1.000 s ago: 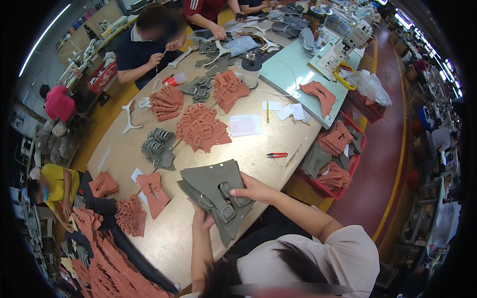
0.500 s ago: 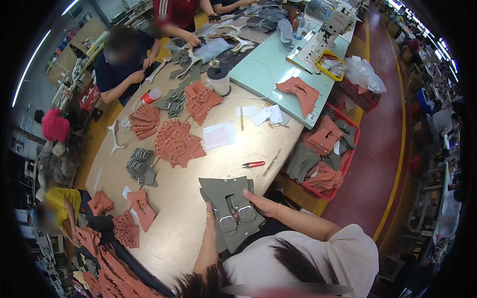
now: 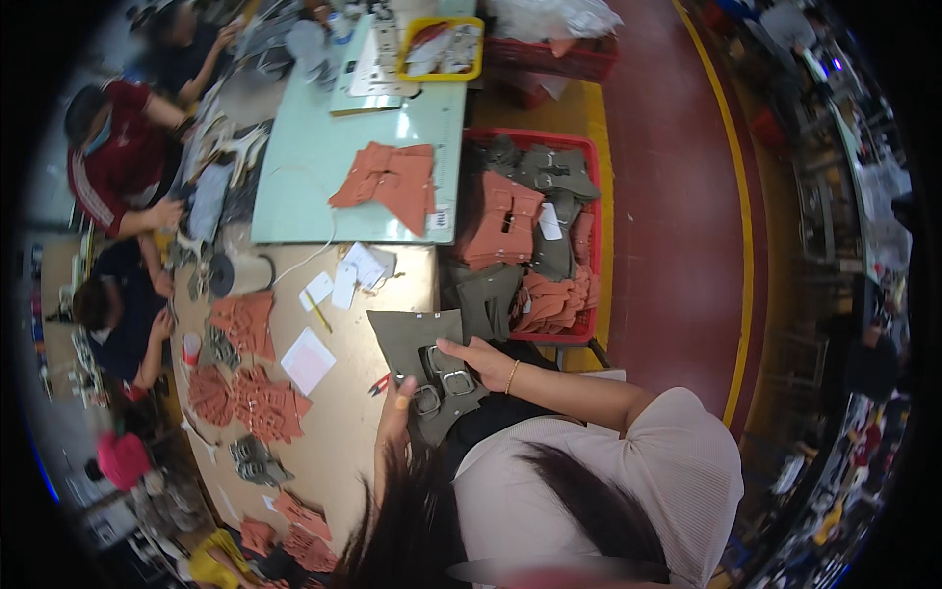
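Observation:
A small stack of grey-green sandal uppers (image 3: 404,337) with square metal buckles is held between my two hands, in front of my body at the table's near right edge. My left hand (image 3: 394,420) grips its left side, the thumb along the edge. On the right side my right hand (image 3: 480,361) is closed round it, thumb on top near the slot, its other fingers mostly hidden beneath. Just beyond the stack, a red crate (image 3: 597,162) holds grey-green and rust-coloured uppers (image 3: 505,218). Red thread snips (image 3: 380,385) lie beside the stack, partly covered.
Piles of rust uppers (image 3: 270,404), white tags (image 3: 344,285) and a thread spool (image 3: 241,274) lie on the wooden table (image 3: 343,422). A pale green table (image 3: 294,211) adjoins it, carrying a rust stack and a yellow tray (image 3: 479,49). Co-workers sit at left.
My view has swung to the right, bringing the red crate nearer the middle. Both hands still hold the stack, which has come round towards the crate and is tilted more.

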Motion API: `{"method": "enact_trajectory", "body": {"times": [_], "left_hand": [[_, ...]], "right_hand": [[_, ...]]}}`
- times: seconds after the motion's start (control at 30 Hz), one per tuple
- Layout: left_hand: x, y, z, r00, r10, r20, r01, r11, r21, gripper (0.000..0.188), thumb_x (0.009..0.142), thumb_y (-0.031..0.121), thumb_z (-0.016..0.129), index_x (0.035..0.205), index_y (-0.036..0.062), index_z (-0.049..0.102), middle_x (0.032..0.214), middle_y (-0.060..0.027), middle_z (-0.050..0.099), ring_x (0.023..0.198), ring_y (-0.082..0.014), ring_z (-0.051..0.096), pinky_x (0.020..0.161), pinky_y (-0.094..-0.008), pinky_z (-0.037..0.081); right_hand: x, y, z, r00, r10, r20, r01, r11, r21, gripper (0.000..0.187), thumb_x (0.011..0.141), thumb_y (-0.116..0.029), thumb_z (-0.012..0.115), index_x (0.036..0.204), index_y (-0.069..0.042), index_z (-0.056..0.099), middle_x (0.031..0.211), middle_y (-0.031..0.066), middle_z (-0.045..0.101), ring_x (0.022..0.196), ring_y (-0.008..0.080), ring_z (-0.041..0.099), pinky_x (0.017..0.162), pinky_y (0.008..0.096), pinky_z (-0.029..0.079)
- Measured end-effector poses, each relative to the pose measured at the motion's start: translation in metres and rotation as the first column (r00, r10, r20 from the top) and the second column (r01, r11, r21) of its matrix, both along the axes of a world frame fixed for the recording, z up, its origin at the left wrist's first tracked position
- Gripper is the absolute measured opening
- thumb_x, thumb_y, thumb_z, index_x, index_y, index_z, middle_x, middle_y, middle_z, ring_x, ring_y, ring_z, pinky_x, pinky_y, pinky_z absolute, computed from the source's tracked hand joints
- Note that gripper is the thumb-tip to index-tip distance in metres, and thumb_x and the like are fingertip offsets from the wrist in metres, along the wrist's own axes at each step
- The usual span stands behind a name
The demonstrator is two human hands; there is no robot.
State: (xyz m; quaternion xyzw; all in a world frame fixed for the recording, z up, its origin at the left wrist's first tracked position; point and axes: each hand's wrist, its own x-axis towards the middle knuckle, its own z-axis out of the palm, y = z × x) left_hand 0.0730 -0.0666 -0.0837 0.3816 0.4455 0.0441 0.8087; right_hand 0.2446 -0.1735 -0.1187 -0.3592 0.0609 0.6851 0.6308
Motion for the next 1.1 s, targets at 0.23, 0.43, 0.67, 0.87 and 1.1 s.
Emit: {"method": "enact_trajectory", "body": {"times": [0.23,0.43,0.67,0.87,1.1], "left_hand": [[0.112,0.009,-0.030,0.898,-0.333,-0.286,0.408,0.875,0.262,0.075,0.083,0.025,0.073,0.139,0.0031,0.029,0.127,-0.0154,0.049,0.113,-0.0253,0.052,0.095,-0.0385,0.045],[0.190,-0.028,-0.031,0.875,-0.484,0.015,0.455,0.832,0.318,0.075,0.088,0.021,0.068,0.145,0.0052,0.022,0.133,-0.0170,0.043,0.115,-0.0266,0.051,0.096,-0.0369,0.044],[0.183,-0.011,-0.073,0.835,-0.523,-0.172,0.550,0.802,0.234,0.072,0.087,0.026,0.069,0.142,0.0033,0.029,0.128,-0.0228,0.046,0.110,-0.0288,0.056,0.093,-0.0368,0.047],[0.136,0.005,-0.109,0.804,-0.406,-0.435,0.517,0.839,0.172,0.070,0.086,0.029,0.070,0.141,0.0060,0.033,0.125,-0.0214,0.048,0.110,-0.0298,0.055,0.091,-0.0383,0.046],[0.128,0.002,-0.117,0.694,-0.354,-0.627,0.622,0.733,0.275,0.065,0.084,0.022,0.069,0.138,0.0043,0.038,0.119,-0.0195,0.054,0.104,-0.0271,0.058,0.089,-0.0364,0.048]], "right_hand": [[0.071,-0.032,-0.002,0.964,-0.053,0.262,0.055,0.999,0.001,0.053,0.080,-0.025,0.077,0.123,-0.003,0.056,0.110,0.0045,0.062,0.100,0.0129,0.058,0.087,0.0291,0.047],[0.206,-0.083,0.013,0.731,0.060,0.680,-0.018,0.997,-0.069,0.074,0.074,-0.022,0.081,0.134,-0.002,0.044,0.121,0.0085,0.059,0.107,0.0167,0.056,0.094,0.0324,0.045],[0.384,-0.096,0.042,0.116,0.688,0.717,-0.117,0.726,-0.677,0.077,0.062,-0.029,0.074,0.132,-0.011,0.045,0.115,0.0146,0.063,0.101,0.0274,0.063,0.088,0.0352,0.049],[0.484,-0.047,-0.037,0.307,0.725,0.617,-0.627,0.642,-0.442,0.079,0.063,-0.031,0.081,0.131,-0.010,0.046,0.110,0.0143,0.065,0.102,0.0305,0.063,0.091,0.0365,0.049],[0.516,0.040,-0.210,-0.261,0.840,0.476,-0.195,0.437,-0.878,0.103,0.061,-0.040,0.085,0.144,-0.006,0.032,0.137,0.0223,0.046,0.127,0.0339,0.046,0.105,0.0442,0.039]]}}
